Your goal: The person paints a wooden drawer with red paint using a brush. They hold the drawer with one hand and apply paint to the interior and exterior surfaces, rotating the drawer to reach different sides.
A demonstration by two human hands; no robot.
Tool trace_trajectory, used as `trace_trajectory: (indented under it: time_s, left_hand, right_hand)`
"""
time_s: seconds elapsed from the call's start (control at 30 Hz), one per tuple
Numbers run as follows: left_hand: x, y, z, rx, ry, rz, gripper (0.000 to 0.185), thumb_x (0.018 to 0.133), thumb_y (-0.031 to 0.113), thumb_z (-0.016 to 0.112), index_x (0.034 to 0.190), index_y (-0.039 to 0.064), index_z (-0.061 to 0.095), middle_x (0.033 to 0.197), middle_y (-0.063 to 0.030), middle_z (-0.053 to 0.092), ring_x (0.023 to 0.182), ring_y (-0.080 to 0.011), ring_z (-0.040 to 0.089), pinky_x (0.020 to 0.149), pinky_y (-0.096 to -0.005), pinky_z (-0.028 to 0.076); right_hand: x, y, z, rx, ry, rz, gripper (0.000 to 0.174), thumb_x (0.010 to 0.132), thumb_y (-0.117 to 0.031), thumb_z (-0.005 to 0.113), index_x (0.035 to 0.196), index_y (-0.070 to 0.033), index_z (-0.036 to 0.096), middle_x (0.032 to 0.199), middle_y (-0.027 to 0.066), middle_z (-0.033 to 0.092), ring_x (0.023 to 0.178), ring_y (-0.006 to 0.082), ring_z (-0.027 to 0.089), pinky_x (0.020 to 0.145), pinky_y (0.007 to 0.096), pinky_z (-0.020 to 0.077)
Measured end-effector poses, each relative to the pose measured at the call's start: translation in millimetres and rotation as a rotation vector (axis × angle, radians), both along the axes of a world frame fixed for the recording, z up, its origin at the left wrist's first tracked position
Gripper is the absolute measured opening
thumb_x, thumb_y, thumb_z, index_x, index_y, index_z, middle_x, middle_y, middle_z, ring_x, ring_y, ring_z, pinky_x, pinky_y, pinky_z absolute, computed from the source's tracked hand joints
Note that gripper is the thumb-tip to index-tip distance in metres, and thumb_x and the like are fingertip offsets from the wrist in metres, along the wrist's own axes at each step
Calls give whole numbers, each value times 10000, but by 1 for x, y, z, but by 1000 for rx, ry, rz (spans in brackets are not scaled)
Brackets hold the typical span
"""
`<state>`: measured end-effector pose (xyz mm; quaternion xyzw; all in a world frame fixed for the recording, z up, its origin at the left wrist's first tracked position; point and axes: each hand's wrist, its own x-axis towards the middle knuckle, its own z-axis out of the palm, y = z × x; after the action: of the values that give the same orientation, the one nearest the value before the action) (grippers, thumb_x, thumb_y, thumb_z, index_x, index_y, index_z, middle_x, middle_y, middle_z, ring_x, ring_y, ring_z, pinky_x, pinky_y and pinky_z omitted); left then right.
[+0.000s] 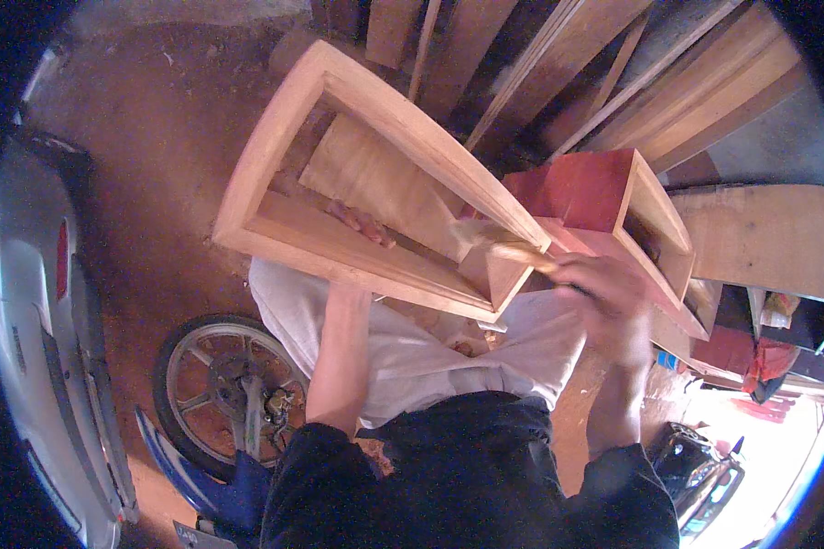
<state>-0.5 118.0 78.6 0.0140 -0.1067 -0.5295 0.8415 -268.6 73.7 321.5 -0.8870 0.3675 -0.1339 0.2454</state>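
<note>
An unfinished wooden box frame (275, 154), like a drawer or cabinet carcass, is held tilted over my lap. My left forearm passes beneath its near side, and the fingers of my left hand (360, 223) curl up inside the frame against that side. In my right hand (601, 285) is a paintbrush (522, 254) with a pale wooden handle. Its bristles, blurred by motion, reach into the frame's right end. A loose-looking plywood sheet (378, 182) shows through the opening; whether it is fixed to the frame, I cannot tell.
A red-stained wooden box (590, 189) stands to the right. Long boards (542, 68) lean at the back. On the left are a motorcycle wheel (226, 391) and the silver body of a vehicle (48, 329). Another motorcycle (693, 473) is at lower right, by a bright opening.
</note>
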Motion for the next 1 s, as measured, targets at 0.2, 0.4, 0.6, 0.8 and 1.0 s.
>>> trace_trajectory:
  time_s: [0.2,0.4,0.6,0.8,1.0]
  left_hand:
    - [4,-5,-5,-97,-22,-19,405,951,426,418,896,51,561,738,-181,621,657,-331,643,602,-452,559]
    - [12,-8,-8,-177,-49,-19,401,962,405,408,890,41,558,753,-203,627,670,-354,648,613,-469,560]
    - [13,-13,-13,-239,-83,-22,397,972,385,398,884,31,555,769,-225,634,683,-377,654,624,-487,562]
    - [7,-13,-14,-216,-36,-47,412,970,392,389,885,25,555,762,-227,630,688,-386,651,631,-495,560]
    - [7,-12,-12,-167,-32,-59,422,962,407,390,881,29,558,760,-219,627,682,-381,646,625,-496,555]
  right_hand:
    - [13,23,8,203,-71,-189,193,740,-79,729,929,-51,696,936,93,698,877,226,672,762,344,531]
    - [28,29,-40,179,104,-442,206,755,-118,730,949,-60,693,939,107,697,869,234,676,756,339,531]
    - [7,32,30,192,-309,-284,183,739,-119,736,915,-87,694,941,132,692,823,268,677,710,321,533]
    - [58,31,-33,117,-27,-187,129,733,-40,706,856,-6,685,877,123,689,773,216,670,702,295,522]
    - [37,38,22,6,-382,-214,143,734,-89,724,865,-61,673,830,114,692,757,282,673,678,375,524]
